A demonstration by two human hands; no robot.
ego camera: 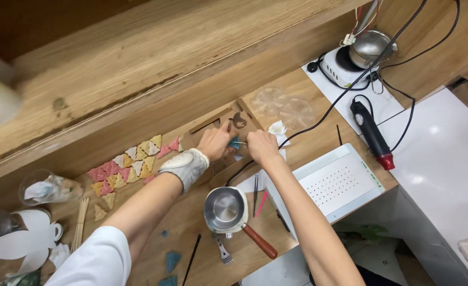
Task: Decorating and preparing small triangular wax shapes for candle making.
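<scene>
steady hands on a small teal piece

the left hand, wrist in a white brace, pinches a small teal piece over the brown wooden cut-out board on the table. the right hand is closed on a thin tool touching it; short, braced strokes seem wisest.

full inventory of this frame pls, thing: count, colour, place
teal piece: 1, teal, pinched between both hands
wooden template: 1, brown with cutouts, under the hands
triangle pieces: many, pink, yellow and cream, left of the hands
small pot: 1, steel with wooden handle, below the hands
fork: 1, metal, beside the pot
perforated tray: 1, white, right of the pot
heat gun: 1, black with red tip, right side
hot plate: 1, white, steel pot on it, top right
skewers: several, wood, lower left
left hand: 1, white wrist brace
right hand: 1, bare
</scene>
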